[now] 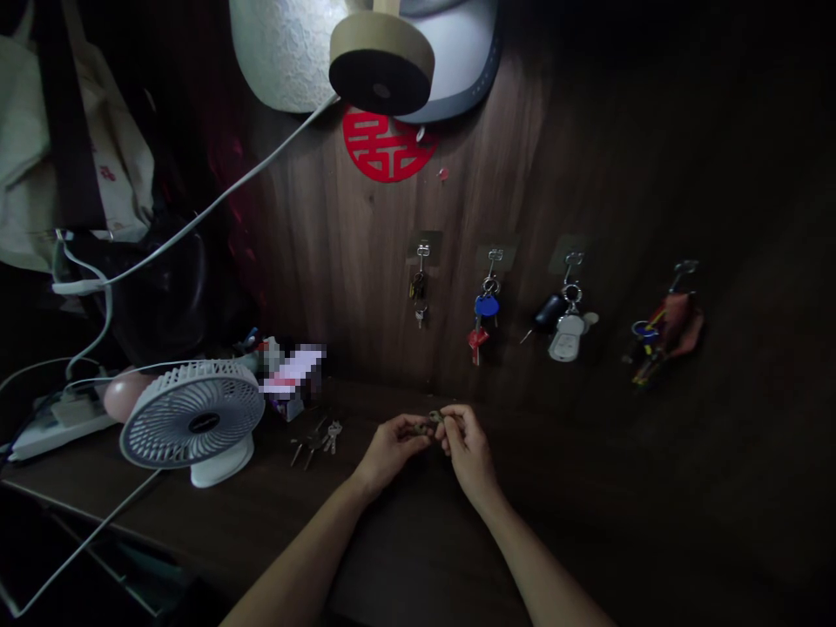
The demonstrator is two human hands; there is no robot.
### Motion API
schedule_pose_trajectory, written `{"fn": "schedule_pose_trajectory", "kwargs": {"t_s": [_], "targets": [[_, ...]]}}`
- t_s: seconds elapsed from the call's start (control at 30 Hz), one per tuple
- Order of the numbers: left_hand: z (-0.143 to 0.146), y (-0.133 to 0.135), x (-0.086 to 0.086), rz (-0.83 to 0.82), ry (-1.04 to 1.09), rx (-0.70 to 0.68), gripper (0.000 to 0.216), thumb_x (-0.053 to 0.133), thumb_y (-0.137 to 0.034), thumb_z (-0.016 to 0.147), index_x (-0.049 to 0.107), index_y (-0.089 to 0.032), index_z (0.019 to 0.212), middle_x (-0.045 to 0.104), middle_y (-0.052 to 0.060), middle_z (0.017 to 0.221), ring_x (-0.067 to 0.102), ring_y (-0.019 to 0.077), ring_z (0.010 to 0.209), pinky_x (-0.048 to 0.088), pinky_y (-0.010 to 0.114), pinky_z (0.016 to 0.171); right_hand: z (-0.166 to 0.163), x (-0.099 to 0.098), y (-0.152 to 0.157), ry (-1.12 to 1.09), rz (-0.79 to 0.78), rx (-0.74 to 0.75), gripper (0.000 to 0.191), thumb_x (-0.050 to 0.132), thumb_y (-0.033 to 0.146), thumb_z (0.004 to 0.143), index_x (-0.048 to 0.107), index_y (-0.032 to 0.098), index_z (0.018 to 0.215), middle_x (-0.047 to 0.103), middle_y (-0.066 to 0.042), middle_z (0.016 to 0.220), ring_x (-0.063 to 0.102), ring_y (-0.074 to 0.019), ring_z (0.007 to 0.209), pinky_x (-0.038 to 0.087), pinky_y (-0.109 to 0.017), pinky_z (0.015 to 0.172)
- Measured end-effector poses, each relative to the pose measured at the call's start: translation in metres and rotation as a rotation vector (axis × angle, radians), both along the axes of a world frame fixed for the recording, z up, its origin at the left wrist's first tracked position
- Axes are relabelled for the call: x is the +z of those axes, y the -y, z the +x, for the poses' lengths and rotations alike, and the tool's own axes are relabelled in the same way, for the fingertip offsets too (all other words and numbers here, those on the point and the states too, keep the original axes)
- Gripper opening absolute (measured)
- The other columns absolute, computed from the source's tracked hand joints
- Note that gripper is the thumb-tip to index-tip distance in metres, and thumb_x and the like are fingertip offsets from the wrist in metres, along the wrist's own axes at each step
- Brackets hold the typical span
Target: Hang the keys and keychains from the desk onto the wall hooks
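Observation:
Both my hands meet above the dark wooden shelf near the wall. My left hand and my right hand are closed in pinches on a small bunch of keys held between them. A loose bunch of keys lies on the shelf to the left of my left hand. On the wall above hang key sets on hooks: a small dark set, a set with blue and red tags, a set with a white fob, and a set with a reddish pouch.
A white desk fan stands at the left on the shelf, with a power strip and white cables beside it. A blurred box sits behind the fan. A red paper cutout is on the wall.

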State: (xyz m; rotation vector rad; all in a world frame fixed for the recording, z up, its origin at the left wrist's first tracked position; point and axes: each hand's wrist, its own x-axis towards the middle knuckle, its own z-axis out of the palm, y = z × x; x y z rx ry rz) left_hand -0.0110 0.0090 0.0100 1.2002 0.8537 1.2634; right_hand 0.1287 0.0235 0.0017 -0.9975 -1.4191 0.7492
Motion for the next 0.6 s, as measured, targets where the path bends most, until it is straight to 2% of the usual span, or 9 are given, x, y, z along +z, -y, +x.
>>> {"fn": "schedule_pose_trajectory", "kwargs": {"t_s": [0.1,0.2,0.3,0.37,0.43,0.6], "targets": [[0.0005,0.0018,0.0017,-0.009,0.016,-0.030,0.031,0.072,-0.037,0.065,0.066,-0.014,0.086,0.070,0.005,0.084,0.063,0.0144,0.073,0.047,0.027,0.075,0.0018,0.0003,-0.0025,-0.062,-0.024,-0.033,0.024,0.047,0.043,0.081,0.048,0.021,0.090,0.052,0.005,0.057,0.044,-0.0094,0.043,0.036,-0.020,0.041],[-0.0009,0.0033,0.0044,-0.028,0.064,-0.039,0.030,0.070,-0.038,0.068,0.067,-0.014,0.086,0.069,0.004,0.080,0.061,0.0119,0.071,0.045,0.025,0.074,0.0028,-0.0005,-0.0039,-0.033,-0.078,-0.031,0.025,0.048,0.044,0.080,0.052,0.020,0.086,0.052,0.004,0.055,0.048,-0.0114,0.044,0.037,-0.022,0.041],[-0.0027,0.0041,0.0063,-0.057,0.123,-0.055,0.030,0.070,-0.038,0.069,0.066,-0.014,0.088,0.068,0.003,0.079,0.059,0.0103,0.070,0.044,0.023,0.073,0.0029,0.0000,-0.0027,0.081,-0.015,-0.070,0.021,0.050,0.040,0.079,0.057,0.020,0.082,0.062,-0.001,0.069,0.059,-0.0169,0.065,0.047,-0.028,0.059],[-0.0033,0.0040,0.0066,-0.071,0.149,-0.063,0.031,0.070,-0.038,0.069,0.066,-0.013,0.088,0.068,0.004,0.078,0.058,0.0100,0.070,0.044,0.023,0.073,0.0026,0.0018,-0.0005,0.130,0.072,-0.098,0.019,0.052,0.035,0.078,0.058,0.020,0.087,0.065,-0.005,0.087,0.061,-0.0197,0.084,0.047,-0.032,0.074],[-0.0033,0.0038,0.0063,-0.078,0.158,-0.067,0.033,0.071,-0.038,0.067,0.065,-0.013,0.088,0.067,0.004,0.077,0.058,0.0103,0.069,0.044,0.023,0.073,0.0019,0.0039,0.0018,0.141,0.109,-0.077,0.022,0.052,0.033,0.079,0.057,0.020,0.096,0.066,-0.006,0.094,0.060,-0.0203,0.091,0.046,-0.033,0.080],[-0.0026,0.0029,0.0043,-0.063,0.155,-0.099,0.035,0.072,-0.040,0.066,0.063,-0.013,0.087,0.065,0.003,0.077,0.057,0.0104,0.069,0.043,0.024,0.073,0.0006,0.0050,0.0028,0.134,0.107,0.014,0.026,0.053,0.032,0.080,0.056,0.020,0.104,0.068,-0.004,0.085,0.063,-0.0184,0.082,0.047,-0.032,0.077]]}}
